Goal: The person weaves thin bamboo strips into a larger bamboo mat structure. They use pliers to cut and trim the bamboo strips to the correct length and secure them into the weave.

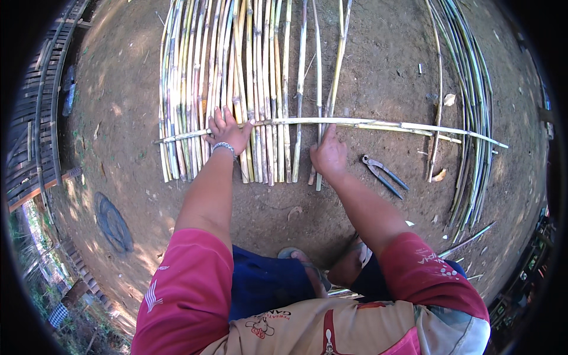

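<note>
Many thin bamboo sticks (pixel 177 89) lie side by side on the ground, packed close at the left and spaced wider toward the right. Across them runs a long bamboo stick (pixel 367 122), with a second crosswise stick (pixel 384 128) beside it. My left hand (pixel 229 133) presses flat with spread fingers on the row and the long stick's left part. At the row's right end, my right hand (pixel 329 155) is closed around a slanting bamboo stick (pixel 339 59), its index finger touching the crosswise sticks. The curled fingertips are partly hidden.
Pincers (pixel 384 176) with dark handles lie right of my right hand. Farther right are a single stick (pixel 438 71) and a bundle of greenish sticks (pixel 473 89). A dark wire coil (pixel 113 222) lies at the left, near a slatted bamboo structure (pixel 41 106).
</note>
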A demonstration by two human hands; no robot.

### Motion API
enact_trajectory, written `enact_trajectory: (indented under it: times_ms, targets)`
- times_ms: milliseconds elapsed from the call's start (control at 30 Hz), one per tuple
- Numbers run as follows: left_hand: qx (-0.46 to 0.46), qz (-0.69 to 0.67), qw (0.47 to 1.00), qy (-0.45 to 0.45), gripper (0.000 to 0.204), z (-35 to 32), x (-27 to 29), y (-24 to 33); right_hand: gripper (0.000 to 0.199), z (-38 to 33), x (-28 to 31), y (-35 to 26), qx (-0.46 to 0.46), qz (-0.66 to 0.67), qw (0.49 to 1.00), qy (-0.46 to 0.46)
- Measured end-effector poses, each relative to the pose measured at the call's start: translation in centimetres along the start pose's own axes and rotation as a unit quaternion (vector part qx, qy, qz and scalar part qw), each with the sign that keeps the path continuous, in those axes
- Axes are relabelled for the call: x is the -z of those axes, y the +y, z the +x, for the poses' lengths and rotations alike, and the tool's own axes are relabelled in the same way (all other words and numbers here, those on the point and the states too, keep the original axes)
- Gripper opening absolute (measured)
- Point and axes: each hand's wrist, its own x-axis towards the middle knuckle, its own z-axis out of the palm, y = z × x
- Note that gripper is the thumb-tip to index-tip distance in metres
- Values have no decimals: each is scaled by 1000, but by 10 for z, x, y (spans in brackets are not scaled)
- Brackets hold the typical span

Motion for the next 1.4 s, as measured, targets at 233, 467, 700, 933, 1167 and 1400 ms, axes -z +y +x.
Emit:
enact_trajectory:
  times_ms: [233,467,700,933,1167,1400]
  targets:
    - [4,3,1000,5,99,-1,0,-6,60,-17,24,27,102,44,986,125]
    - [12,6,1000,-22,98,-6,10,3,55,100,59,23,10,194,953,233]
    - [12,4,1000,-21,99,-6,10,1,63,178,88,-20,-36,345,921,179]
    - [16,-2,1000,-27,99,-9,13,-3,73,178,92,-52,23,439,893,93]
    - [26,-16,999,-32,98,-14,18,4,77,201,78,-54,40,382,922,44]
    - [18,-18,999,-31,102,-13,18,3,72,178,102,-47,127,371,919,-28]
